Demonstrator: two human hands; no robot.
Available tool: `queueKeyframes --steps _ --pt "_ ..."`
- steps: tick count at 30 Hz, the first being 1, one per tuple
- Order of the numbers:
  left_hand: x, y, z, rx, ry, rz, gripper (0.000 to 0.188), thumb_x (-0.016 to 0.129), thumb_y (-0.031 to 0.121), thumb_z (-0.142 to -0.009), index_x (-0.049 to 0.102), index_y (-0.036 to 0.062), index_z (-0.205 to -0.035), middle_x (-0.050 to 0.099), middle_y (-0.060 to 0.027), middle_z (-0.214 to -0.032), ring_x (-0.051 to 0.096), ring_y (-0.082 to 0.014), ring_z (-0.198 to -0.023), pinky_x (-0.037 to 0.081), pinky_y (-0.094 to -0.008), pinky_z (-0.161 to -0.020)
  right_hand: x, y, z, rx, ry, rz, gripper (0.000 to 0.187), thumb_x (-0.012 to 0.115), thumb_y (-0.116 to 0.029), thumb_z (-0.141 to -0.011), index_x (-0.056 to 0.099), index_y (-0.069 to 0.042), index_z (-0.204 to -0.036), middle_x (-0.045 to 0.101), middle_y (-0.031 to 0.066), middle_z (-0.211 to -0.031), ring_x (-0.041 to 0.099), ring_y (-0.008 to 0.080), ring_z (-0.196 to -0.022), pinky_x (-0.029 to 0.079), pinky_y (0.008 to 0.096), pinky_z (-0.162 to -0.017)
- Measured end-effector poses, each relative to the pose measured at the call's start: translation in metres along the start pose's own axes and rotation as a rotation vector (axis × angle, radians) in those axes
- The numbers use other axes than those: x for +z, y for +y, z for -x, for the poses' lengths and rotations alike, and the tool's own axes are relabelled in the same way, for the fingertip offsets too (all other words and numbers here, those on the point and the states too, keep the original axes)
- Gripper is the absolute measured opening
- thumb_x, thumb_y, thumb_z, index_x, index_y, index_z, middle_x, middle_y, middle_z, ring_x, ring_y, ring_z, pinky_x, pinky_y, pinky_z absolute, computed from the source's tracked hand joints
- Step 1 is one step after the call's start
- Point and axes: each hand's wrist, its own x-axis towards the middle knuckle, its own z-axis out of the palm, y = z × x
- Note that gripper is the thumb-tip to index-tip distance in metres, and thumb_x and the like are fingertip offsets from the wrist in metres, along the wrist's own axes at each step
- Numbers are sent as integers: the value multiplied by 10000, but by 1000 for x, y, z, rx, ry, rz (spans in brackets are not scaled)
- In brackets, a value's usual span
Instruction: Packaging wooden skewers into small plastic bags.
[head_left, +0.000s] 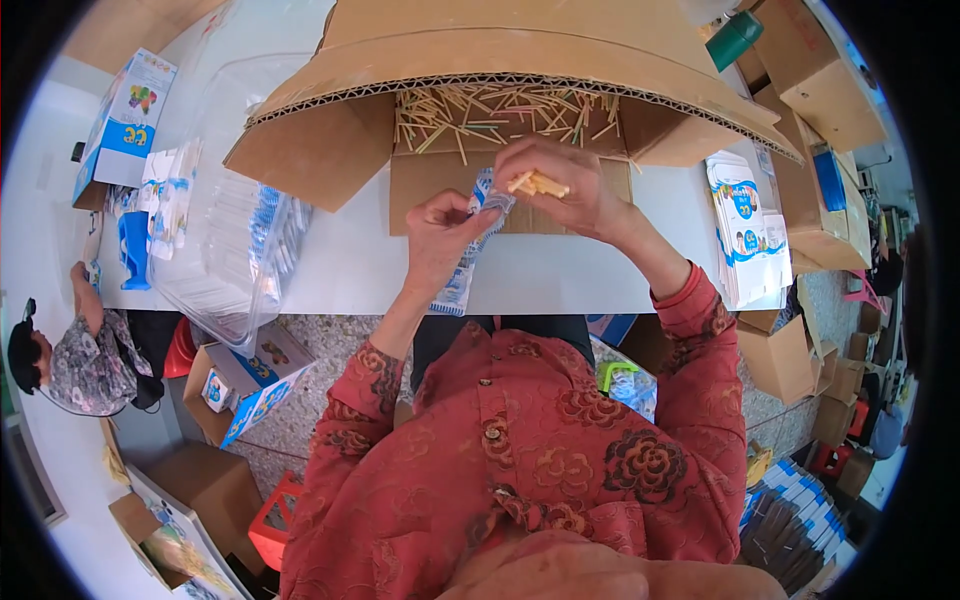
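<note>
My left hand (440, 235) pinches a narrow blue-and-white plastic packet (456, 284) near its upper end, and the packet hangs down at a slant over the table's near edge. In my right hand (577, 192) is a small bundle of thin pale sticks (538, 184), its ends pointing toward me beside the top of the packet. Both hands are close together, in front of a large cardboard box (560, 55) opened toward me. Many loose yellowish, pink and greenish sticks (500, 112) lie scattered inside it. The fingertips of my right hand are partly hidden.
At the left, a clear plastic tub (205, 270) holds many blue-and-white packets. Flat printed cartons (742, 225) are stacked at the table's right. Another person (85, 360) sits at far left. Cardboard boxes (780, 355) and a red stool (275, 525) stand on the floor.
</note>
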Motion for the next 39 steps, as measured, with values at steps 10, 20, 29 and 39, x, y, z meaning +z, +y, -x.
queueKeyframes --steps 10,20,29,39 --pt "-6 -4 -6 38 17 -150 129 730 23 -773 603 10 -757 614 3 -725 507 -19 -632 392 -160 -547 -16 -1 -9 557 122 -689 69 635 -90 -852 612 -25 -853 589 -3 -809 484 46 -625 378 192 -550" --pt "-4 -10 -7 196 -11 -315 128 730 14 -767 602 11 -762 594 21 -708 472 -10 -613 379 -164 -540 -13 5 -7 753 126 -903 106 655 -161 -850 634 -60 -824 555 -35 -748 413 29 -566 309 187 -513" --pt "4 -15 -4 115 -3 -126 146 750 42 -745 609 3 -744 614 9 -695 525 -22 -609 416 -169 -530 -7 1 -10 552 283 -927 57 603 -101 -883 607 -46 -898 584 9 -834 446 49 -614 345 192 -537" --pt "11 -8 1 50 -26 6 121 733 39 -777 615 13 -776 613 13 -727 522 -23 -639 420 -166 -564 12 -1 -1 467 326 -864 69 625 -98 -865 601 -36 -884 583 32 -851 478 48 -613 373 195 -546"
